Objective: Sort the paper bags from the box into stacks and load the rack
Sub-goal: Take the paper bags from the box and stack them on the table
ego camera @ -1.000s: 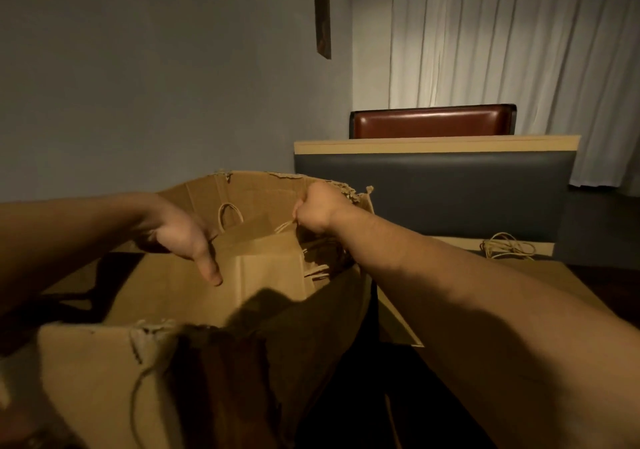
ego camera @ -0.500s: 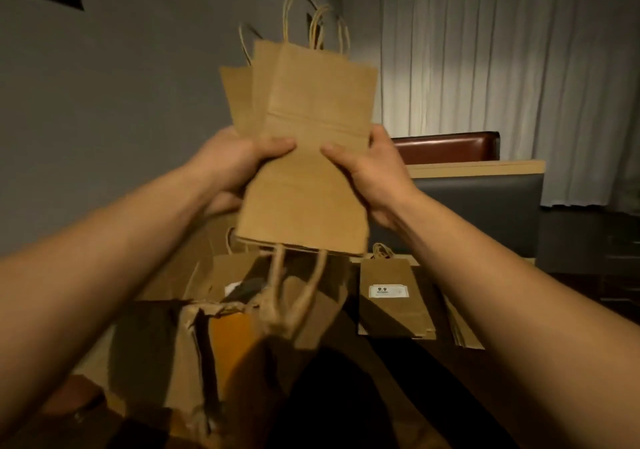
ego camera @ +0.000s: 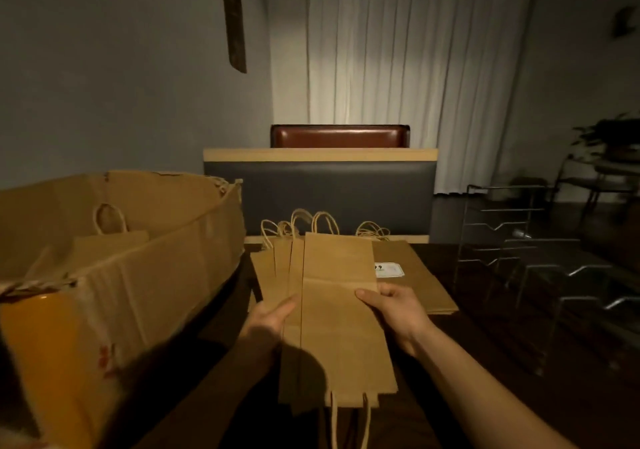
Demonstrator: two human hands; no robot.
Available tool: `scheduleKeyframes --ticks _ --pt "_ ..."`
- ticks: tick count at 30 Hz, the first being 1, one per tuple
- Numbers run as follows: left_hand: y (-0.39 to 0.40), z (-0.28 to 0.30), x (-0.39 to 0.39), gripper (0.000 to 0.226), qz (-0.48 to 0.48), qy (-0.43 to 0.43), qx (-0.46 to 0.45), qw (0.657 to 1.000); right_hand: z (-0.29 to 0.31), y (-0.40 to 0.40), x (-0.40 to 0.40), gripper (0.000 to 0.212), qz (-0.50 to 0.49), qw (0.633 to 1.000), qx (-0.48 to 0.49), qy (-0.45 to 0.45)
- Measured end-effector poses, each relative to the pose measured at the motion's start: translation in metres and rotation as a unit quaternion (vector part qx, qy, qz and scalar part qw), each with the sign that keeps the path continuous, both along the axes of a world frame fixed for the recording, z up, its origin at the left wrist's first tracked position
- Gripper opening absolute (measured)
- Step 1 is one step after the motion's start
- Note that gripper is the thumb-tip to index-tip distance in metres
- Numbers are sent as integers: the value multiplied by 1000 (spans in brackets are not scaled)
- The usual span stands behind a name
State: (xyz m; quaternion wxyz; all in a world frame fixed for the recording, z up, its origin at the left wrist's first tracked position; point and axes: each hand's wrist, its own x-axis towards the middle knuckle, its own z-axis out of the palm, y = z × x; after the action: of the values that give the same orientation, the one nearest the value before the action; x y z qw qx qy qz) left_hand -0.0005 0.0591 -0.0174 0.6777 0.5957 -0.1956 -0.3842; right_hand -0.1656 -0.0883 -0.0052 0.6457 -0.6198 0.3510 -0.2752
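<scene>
**Bringing the bags down to the table**

Lowering now: you had that fanned bundle of paper bags [ego camera: 337, 313] raised in front of the wall half a second ago, and it's down low over the dark table [ego camera: 485, 362], handles pointing both away from you and toward you. Your left hand [ego camera: 268, 320] grips the bundle's left edge, thumb on top; your right hand [ego camera: 394, 310] pinches the right edge, thumb across the front bag. Just beyond lies a flat stack of bags [ego camera: 420, 275] with a white label. The torn cardboard box [ego camera: 131, 275] sits to your left, one bag's handle poking up inside. The wire rack [ego camera: 512, 241] stands to the right. Ahead, a booth seat back [ego camera: 318, 192], white curtain [ego camera: 415, 50], grey wall.
</scene>
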Motion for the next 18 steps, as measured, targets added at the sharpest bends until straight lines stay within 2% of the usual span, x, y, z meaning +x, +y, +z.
scheduleKeyframes --ticks 2,4,7,9,13,18 --pt "-5 -11 3 46 32 19 2 999 -13 -15 -12 23 -17 1000 22 -9" --pt "-11 -23 11 29 64 40 -5 997 -23 -32 -24 20 -69 993 71 -63" --pt "-18 -28 21 16 79 16 -8 997 -23 -47 -37 15 -92 979 118 -141" --pt "-19 -25 20 14 72 -3 0 997 -22 -44 -33 18 -67 984 103 -126" --pt "-17 -21 10 29 40 -17 9 999 -30 -23 -9 18 6 995 77 -57" --pt "-14 -18 7 19 46 -26 24 998 -35 -20 -2 11 -7 996 76 -44"
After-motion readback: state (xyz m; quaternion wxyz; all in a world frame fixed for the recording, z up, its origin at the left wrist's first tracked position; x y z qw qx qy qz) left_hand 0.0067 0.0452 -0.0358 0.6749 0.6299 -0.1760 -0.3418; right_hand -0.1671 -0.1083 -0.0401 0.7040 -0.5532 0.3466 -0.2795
